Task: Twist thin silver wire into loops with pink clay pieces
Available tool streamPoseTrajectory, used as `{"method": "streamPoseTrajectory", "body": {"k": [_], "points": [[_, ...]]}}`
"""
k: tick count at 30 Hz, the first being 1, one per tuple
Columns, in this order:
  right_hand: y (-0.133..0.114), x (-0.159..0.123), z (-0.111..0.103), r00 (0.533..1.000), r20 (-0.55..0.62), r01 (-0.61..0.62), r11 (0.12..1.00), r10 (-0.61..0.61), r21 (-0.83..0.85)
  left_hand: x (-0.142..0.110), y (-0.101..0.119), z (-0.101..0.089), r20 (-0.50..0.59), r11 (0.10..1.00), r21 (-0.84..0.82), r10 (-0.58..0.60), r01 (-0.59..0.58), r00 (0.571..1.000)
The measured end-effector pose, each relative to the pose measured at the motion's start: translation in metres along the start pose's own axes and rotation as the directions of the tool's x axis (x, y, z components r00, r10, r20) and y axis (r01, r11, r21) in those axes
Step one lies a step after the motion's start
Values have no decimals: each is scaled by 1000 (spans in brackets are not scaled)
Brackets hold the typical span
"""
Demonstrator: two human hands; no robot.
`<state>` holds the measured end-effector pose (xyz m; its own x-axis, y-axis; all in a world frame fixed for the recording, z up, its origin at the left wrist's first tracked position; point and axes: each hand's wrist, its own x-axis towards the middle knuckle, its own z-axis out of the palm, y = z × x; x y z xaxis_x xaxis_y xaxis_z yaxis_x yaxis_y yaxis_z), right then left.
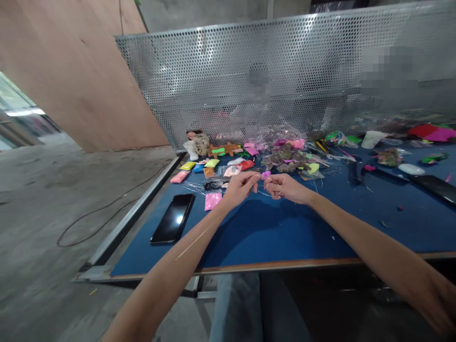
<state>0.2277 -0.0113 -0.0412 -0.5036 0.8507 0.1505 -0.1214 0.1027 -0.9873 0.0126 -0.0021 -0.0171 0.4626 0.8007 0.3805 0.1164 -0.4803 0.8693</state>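
Observation:
My left hand (242, 186) is closed in a pinch above the blue table, close to my right hand (285, 188). Between the fingertips sits a small purple piece of soft modelling clay (266, 175), touching the fingers of the left. My right hand's fingers are curled together, and a thin pale wire (273, 181) runs across them towards the clay. The fingers partly cover both. Just beyond lie a pink clay packet (213, 200), several thin wires (190, 187) and a brownish-grey clump (285, 159).
A black phone (173, 218) lies at the left, another dark device (436, 188) at the right. Coloured clay packets (180, 176) and small figures line the back, before a perforated metal panel (221, 80). The table's wooden front edge (285, 266) runs below my forearms.

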Motion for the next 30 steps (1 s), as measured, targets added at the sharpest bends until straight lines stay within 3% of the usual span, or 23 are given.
{"method": "streamPoseTrajectory", "body": {"k": [4, 7, 11, 16, 21, 25, 28, 30], "points": [[-5, 1, -5, 995, -21, 91, 953, -101, -291, 3, 0, 1, -81, 990, -140, 1, -12, 997], [-11, 0, -14, 993, 5, 102, 855, -115, -509, 5, -2, 0, -140, 984, -173, 16, -41, 990], [-20, -4, -23, 984, 55, 164, 727, -171, -667, 7, -6, -2, -186, 982, -183, 10, -45, 983], [-29, -6, -31, 965, 114, 227, 528, -237, -819, 6, -8, -2, -175, 993, -113, 25, -45, 984], [-26, -4, -32, 965, 60, 147, 337, -256, -930, -2, 1, 7, -176, 989, 124, 102, -81, 979], [-16, -1, -15, 933, -86, 43, 344, -350, -938, -6, 7, 22, -199, 962, 240, 179, -129, 964], [-14, 1, 0, 891, -163, 60, 467, -423, -882, -5, 8, 28, -260, 980, 162, 159, -119, 953], [-16, 0, 7, 850, -200, 81, 496, -487, -864, -3, 7, 26, -317, 992, 72, 120, -102, 941]]}}
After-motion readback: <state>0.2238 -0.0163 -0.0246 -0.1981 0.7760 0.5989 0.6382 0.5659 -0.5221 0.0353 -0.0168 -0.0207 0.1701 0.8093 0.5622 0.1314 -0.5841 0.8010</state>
